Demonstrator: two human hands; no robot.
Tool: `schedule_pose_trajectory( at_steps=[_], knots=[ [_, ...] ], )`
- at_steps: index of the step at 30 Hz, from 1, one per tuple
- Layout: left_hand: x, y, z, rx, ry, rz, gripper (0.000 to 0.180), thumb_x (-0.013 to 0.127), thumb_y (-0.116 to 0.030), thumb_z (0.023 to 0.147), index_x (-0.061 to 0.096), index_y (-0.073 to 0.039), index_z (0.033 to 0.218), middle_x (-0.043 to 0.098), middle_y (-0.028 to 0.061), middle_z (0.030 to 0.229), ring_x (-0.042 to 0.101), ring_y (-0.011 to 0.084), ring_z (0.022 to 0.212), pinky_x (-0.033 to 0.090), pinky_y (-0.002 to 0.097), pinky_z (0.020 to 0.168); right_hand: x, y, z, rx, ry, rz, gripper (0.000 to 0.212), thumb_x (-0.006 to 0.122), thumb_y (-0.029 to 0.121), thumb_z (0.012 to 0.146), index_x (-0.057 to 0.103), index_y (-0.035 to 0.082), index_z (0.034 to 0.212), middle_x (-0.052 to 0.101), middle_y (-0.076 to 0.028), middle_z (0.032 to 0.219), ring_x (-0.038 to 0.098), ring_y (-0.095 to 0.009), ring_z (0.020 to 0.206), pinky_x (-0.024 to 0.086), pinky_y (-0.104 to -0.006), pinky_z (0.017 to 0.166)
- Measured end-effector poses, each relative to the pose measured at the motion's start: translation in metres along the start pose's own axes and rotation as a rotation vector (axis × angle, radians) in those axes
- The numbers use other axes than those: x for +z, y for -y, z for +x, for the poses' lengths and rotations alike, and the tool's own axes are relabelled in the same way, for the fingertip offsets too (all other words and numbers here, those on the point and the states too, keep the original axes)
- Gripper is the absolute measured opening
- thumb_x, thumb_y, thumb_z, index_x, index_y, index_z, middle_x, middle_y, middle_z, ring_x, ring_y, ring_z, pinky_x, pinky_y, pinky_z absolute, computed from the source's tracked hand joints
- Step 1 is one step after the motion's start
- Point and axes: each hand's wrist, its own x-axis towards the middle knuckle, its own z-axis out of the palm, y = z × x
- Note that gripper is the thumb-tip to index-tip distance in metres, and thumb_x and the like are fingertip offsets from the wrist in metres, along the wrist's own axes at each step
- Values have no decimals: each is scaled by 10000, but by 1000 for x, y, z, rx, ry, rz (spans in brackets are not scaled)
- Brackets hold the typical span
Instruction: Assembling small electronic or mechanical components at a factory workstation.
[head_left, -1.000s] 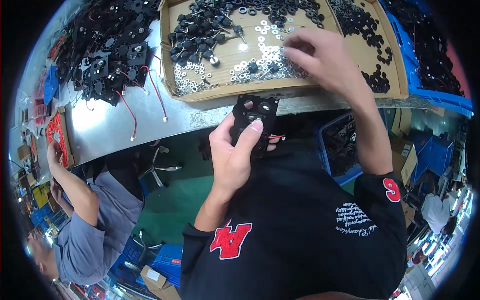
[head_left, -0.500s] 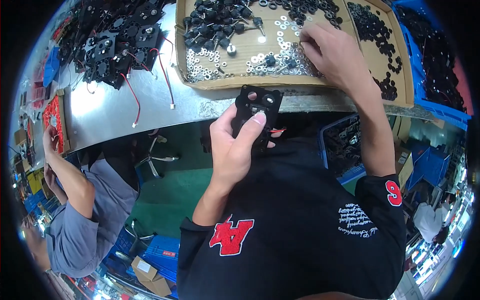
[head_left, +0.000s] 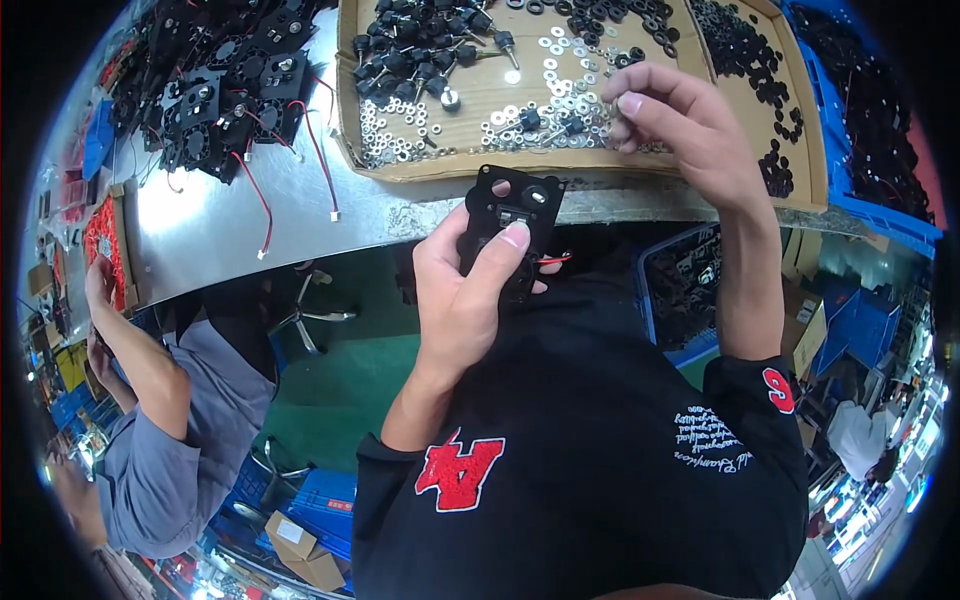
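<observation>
My left hand (head_left: 465,285) is closed round a black plastic plate (head_left: 508,190) with round holes and small metal fittings, the thumb pressing its face. Red wire shows beside the fingers, close to my shirt. My right hand (head_left: 690,130) is over the near part of a shallow cardboard tray (head_left: 480,165), thumb and fingers drawn together in a pinch. Whatever sits between those fingertips is too small to make out. Beneath and beside them lie silver washers (head_left: 560,75) and a few black-headed screws (head_left: 530,119).
More black knobs with metal stems (head_left: 415,50), nuts (head_left: 400,135) and black rings (head_left: 770,95) fill the tray. Wired black plates (head_left: 225,110) pile up at left on the metal table (head_left: 310,240). A blue crate (head_left: 890,225) stands right. At left, a co-worker's arm (head_left: 145,355) reaches toward red parts.
My right hand has drawn slightly back toward me from the washers and turned, so its thumb now shows. My left hand with the black plate has barely moved.
</observation>
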Motion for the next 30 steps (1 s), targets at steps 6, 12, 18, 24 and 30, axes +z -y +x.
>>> schedule_pose_trajectory(
  at_steps=[6, 12, 18, 24, 30],
  knots=[
    [4, 1, 0, -2, -7, 19, 403, 594, -121, 912, 509, 57, 1263, 664, 108, 968, 689, 177, 747, 562, 259, 596, 10, -1, -5, 110, 24, 175, 219, 565, 165, 954, 606, -6, 1085, 606, -13, 862, 602, -67, 747, 506, -203, 658],
    [6, 3, 0, 1, -16, 34, 390, 598, -124, 910, 522, 59, 1246, 664, 104, 964, 676, 154, 743, 557, 251, 600, 5, -4, -5, 53, 32, 264, 209, 613, 141, 916, 636, -19, 1048, 624, -33, 832, 624, -84, 726, 529, -211, 629],
    [11, 0, -1, 7, -12, 41, 381, 600, -104, 909, 522, 63, 1243, 664, 95, 969, 659, 127, 745, 549, 240, 609, 3, -1, -8, 82, 36, 346, 202, 651, 122, 895, 647, -24, 1034, 651, -59, 850, 643, -106, 737, 543, -216, 611],
    [16, 1, -1, 31, -31, 66, 371, 610, -99, 915, 531, 57, 1243, 663, 78, 963, 646, 109, 763, 539, 232, 613, 9, 0, -14, 133, -27, 340, 193, 666, 122, 885, 655, -19, 1016, 650, -69, 877, 632, -123, 744, 530, -232, 626],
    [21, 6, 0, 115, -72, 119, 331, 609, -89, 918, 563, 48, 1215, 658, 56, 965, 615, 81, 760, 514, 216, 638, 46, 15, -42, -100, -80, -43, 149, 664, -21, 836, 685, -39, 983, 643, -71, 883, 600, -111, 783, 478, -233, 695]
  ],
)
